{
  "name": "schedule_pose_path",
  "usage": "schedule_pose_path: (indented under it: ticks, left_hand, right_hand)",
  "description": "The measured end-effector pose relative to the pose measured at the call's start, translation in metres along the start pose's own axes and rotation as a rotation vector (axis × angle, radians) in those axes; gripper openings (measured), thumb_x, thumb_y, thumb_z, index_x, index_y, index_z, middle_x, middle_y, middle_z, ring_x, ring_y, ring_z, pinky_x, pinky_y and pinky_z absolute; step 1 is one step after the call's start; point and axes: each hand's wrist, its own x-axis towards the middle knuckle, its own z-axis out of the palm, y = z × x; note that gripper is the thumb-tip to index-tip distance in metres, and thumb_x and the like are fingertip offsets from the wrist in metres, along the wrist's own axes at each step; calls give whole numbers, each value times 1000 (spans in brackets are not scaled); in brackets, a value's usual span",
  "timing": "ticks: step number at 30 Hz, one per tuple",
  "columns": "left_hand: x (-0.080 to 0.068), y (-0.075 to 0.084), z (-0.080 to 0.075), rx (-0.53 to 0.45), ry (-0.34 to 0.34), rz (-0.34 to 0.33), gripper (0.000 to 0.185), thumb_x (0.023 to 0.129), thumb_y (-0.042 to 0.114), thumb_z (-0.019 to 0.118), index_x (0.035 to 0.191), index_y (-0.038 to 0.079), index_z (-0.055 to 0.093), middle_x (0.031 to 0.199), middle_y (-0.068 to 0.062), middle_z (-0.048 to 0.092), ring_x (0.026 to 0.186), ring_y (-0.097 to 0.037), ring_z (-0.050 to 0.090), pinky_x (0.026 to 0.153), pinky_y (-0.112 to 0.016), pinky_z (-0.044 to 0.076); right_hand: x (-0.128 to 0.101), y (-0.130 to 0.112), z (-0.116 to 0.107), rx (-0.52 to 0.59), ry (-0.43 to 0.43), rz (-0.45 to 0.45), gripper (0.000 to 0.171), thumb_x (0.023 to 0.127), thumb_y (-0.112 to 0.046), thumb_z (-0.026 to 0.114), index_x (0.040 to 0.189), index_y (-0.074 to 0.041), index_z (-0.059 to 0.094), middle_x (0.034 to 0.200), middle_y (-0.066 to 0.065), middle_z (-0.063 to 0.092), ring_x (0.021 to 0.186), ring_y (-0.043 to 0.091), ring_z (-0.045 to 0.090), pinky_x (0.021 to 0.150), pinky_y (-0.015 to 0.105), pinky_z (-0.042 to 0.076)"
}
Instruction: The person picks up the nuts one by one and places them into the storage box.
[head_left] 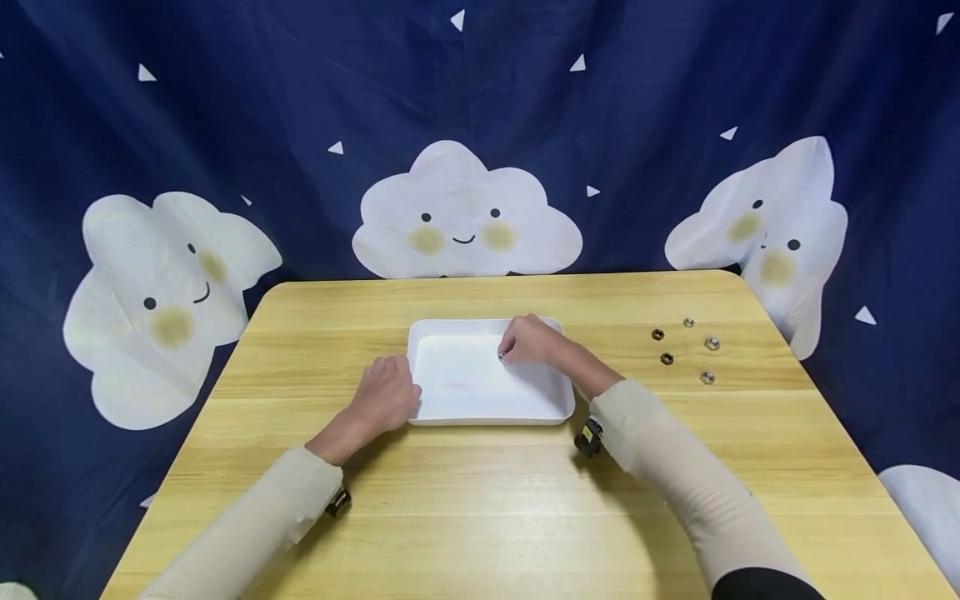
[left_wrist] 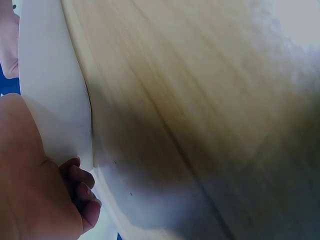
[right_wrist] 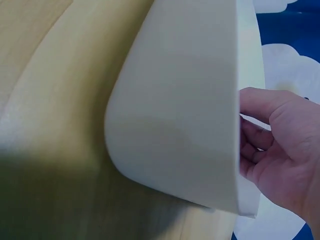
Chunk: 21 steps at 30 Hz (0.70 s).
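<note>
A white rectangular tray (head_left: 450, 392) lies on the wooden table. At its left end my left hand (head_left: 386, 392) grips the wall; in the left wrist view that hand (left_wrist: 30, 175) has its fingers curled outside the tray's end. My right hand (head_left: 532, 340) is over the tray's right half and pinches a small metal nut (head_left: 501, 356) between thumb and fingers. From the right wrist, the tray's wall (right_wrist: 175, 110) hides the fingertips of the right hand (right_wrist: 285, 140) and the nut.
Several loose nuts lie on the table right of the tray, two dark ones (head_left: 667, 359) and some silver ones (head_left: 707, 377). The wooden table (head_left: 480, 508) has rounded far corners. Behind it hangs a dark blue curtain (head_left: 300, 67) with clouds.
</note>
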Motion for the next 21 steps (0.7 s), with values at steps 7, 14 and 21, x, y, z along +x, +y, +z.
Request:
schedule_pose_path:
  ticks: [7, 14, 21]
  left_hand:
    - [0, 0, 0, 7, -3, -2, 28, 101, 27, 50, 104, -1, 48, 94, -12, 49, 92, -30, 43, 79, -38, 33]
    - [0, 0, 1, 9, -11, -7, 29, 101, 28, 50, 104, -1, 48, 95, -12, 48, 93, -31, 43, 80, -38, 33]
    - [0, -1, 1, 9, -4, -1, 28, 101, 28, 49, 103, 0, 48, 95, -12, 48, 94, -31, 43, 80, -38, 33]
  right_hand:
    - [3, 0, -1, 2, -5, 32, 20, 82, -8, 79, 102, -9, 83, 103, 7, 81, 105, 22, 74, 94, 35, 57]
    - [3, -3, -1, 0, -29, 67, 17, 82, -9, 80, 99, -10, 83, 101, 5, 81, 98, 19, 73, 92, 33, 56]
    - [4, -9, -2, -10, -58, 104, 16, 83, -8, 79, 99, -9, 82, 101, 5, 80, 93, 17, 71, 90, 31, 56]
